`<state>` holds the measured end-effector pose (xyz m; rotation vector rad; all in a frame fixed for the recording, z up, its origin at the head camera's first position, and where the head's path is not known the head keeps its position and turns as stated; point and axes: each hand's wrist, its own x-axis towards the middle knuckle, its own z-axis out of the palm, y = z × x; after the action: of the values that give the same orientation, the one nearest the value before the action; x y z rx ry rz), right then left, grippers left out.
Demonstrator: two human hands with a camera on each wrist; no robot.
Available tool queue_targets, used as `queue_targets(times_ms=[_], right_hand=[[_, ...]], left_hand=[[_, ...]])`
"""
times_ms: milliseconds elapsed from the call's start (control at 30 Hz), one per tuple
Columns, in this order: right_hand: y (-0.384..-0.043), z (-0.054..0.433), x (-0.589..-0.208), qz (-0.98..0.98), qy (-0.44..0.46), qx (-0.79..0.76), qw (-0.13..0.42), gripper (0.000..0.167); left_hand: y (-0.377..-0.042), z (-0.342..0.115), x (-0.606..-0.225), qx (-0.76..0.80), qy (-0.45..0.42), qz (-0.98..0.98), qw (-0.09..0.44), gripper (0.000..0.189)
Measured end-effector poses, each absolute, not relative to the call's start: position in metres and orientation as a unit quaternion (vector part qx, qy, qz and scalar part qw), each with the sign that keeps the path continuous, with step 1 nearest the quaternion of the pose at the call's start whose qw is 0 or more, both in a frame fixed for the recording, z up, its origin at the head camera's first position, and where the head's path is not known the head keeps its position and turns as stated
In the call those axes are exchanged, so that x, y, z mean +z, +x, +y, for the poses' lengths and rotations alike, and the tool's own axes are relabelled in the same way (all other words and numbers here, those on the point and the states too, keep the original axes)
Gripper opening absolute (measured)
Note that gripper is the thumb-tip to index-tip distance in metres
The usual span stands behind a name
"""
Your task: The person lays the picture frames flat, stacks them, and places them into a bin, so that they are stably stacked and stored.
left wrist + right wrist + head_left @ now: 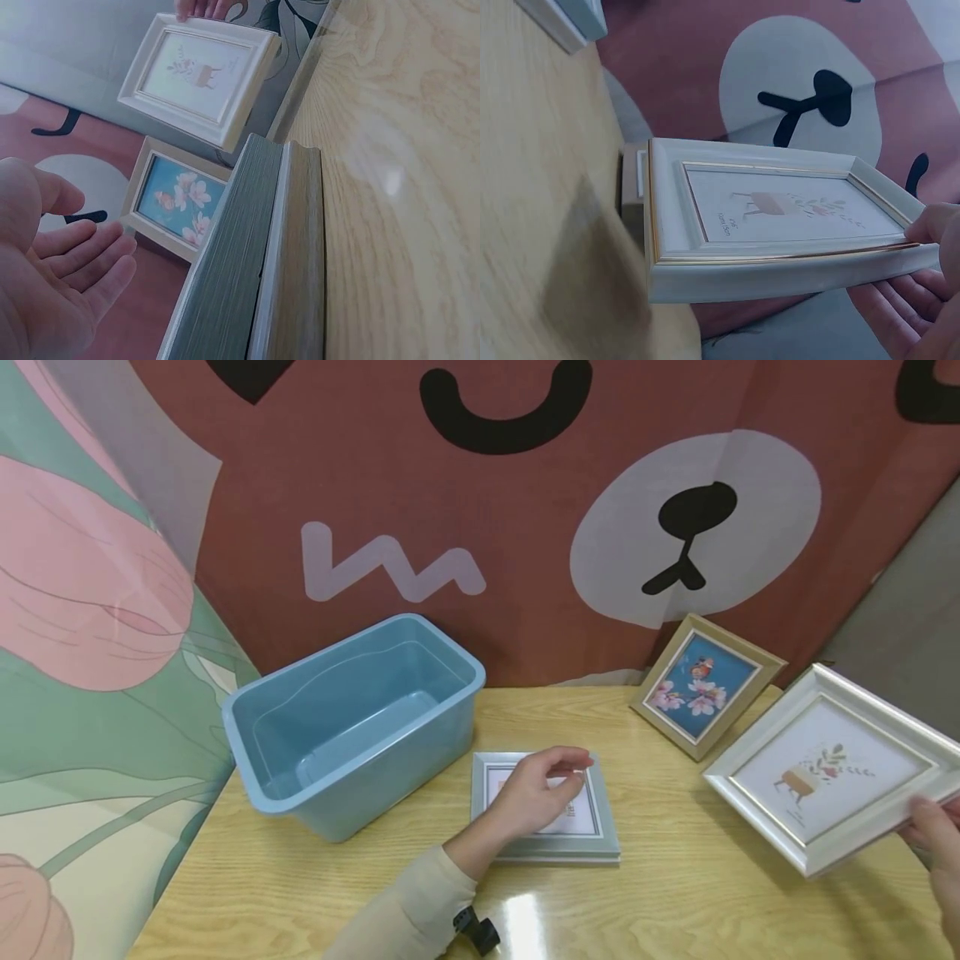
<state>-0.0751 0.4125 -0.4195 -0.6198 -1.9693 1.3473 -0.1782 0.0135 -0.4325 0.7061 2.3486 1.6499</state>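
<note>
My right hand (939,852) grips a white picture frame (825,772) by its near right corner, thumb on the front and fingers beneath. The frame is held tilted above the table, its deer-like print facing up. In the head view my left hand (536,797) is over a silver-grey picture frame (606,814) that lies flat. The left wrist view shows that hand (56,277) with loosely bent fingers, holding nothing and apart from the frame. Seen edge-on there, the grey-green frame (232,240) lies on a brown-edged frame (304,240).
A blue plastic bin (405,768) stands on the left of the wooden table (675,877). At the back right, a gold-brown frame (705,685) with a bird and blossoms leans against the printed cloth wall (525,527).
</note>
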Motion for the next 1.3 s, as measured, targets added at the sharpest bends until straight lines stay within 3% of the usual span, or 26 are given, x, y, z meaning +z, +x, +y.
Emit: queue_targets(times_ms=[300, 533, 900, 1033, 1200, 1300], right_hand=[[-0.077, 0.392, -0.401, -0.72, -0.224, 0.551, 0.358, 0.041], [-0.083, 0.376, -0.391, -0.588, -0.222, 0.683, 0.372, 0.034], [-0.098, 0.355, -0.387, -0.517, -0.077, 0.737, 0.429, 0.039], [-0.1, 0.349, -0.382, -0.551, -0.111, 0.72, 0.406, 0.036], [-0.099, 0.345, -0.37, -0.621, -0.23, 0.677, 0.321, 0.029], [-0.099, 0.341, -0.363, -0.644, -0.257, 0.659, 0.291, 0.024]], left_hand=[[-0.18, 0.011, -0.431, 0.561, 0.231, 0.79, 0.083, 0.035], [-0.181, 0.005, -0.431, 0.557, 0.22, 0.796, 0.089, 0.034], [-0.181, -0.003, -0.427, 0.555, 0.209, 0.801, 0.085, 0.035], [-0.182, -0.005, -0.428, 0.557, 0.21, 0.8, 0.078, 0.034], [-0.184, -0.008, -0.429, 0.568, 0.213, 0.792, 0.073, 0.034], [-0.184, -0.01, -0.428, 0.575, 0.216, 0.786, 0.069, 0.034]])
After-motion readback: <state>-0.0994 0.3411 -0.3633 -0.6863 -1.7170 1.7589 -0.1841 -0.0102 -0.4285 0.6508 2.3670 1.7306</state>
